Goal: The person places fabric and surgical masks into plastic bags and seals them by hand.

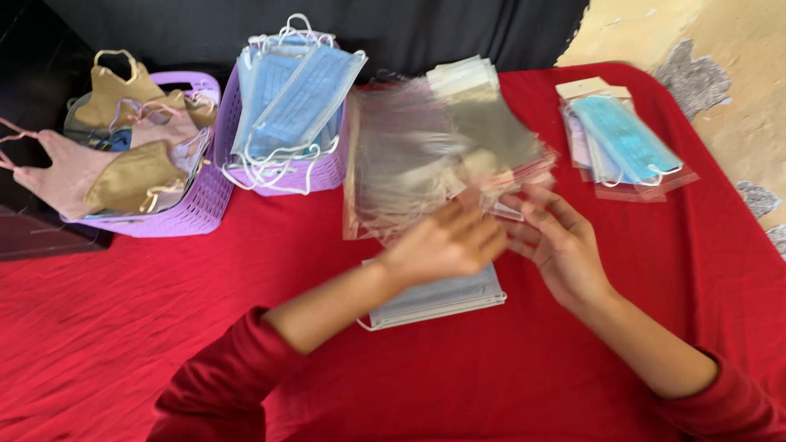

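Red sleeves reach in from the bottom edge, and between the two forearms a folded blue-grey face mask [438,299] lies flat on the red tablecloth [123,327], its long axis running left to right with a slight upward tilt to the right.

At upper left, a lilac basket [201,205] holds tan and pink shaped masks, and next to it a second lilac basket [323,173] carries a leaning stack of blue pleated masks.

At centre frame, the left hand [446,241] is curled loosely over the near edge of a pile of clear plastic sleeves [426,155]; blur hides whether it pinches one. These sleeves look featherlight, limp and slick, prone to cling together, so a pinch at one corner or open edge would likely separate a single sleeve best. The pile's long side runs away from the camera toward the top of the frame.

The right hand [557,241] is spread, fingertips on the pile's lower right corner.

At upper right lie bagged masks [626,147], angled diagonally.
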